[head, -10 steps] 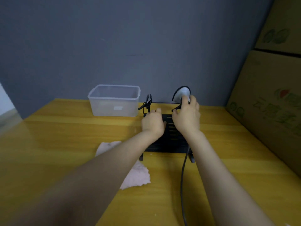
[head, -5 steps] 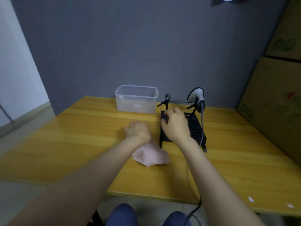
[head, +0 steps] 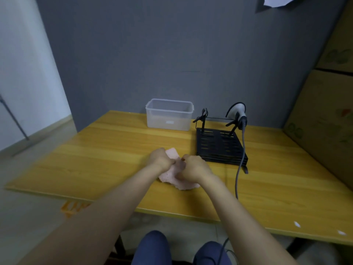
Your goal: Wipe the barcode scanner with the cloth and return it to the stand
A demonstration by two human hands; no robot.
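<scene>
The barcode scanner (head: 238, 111), white with a black handle, rests on the right prong of the black stand (head: 219, 146) at the back of the yellow table (head: 95, 159). Its grey cable (head: 241, 163) trails down across the stand and off the table's front edge. A pink cloth (head: 172, 176) lies on the table to the left of the stand. My left hand (head: 161, 159) and my right hand (head: 194, 168) are both on the cloth, fingers closed on its fabric where the two hands meet.
A clear plastic tub (head: 169, 114) stands at the back, left of the stand. Cardboard boxes (head: 324, 115) are stacked along the right side. A grey wall is behind the table. My knees (head: 150, 247) show below the front edge.
My right hand has left the scanner, which now sits on the stand. Both hands have drawn back to the pink cloth. The camera has pulled back from the table.
</scene>
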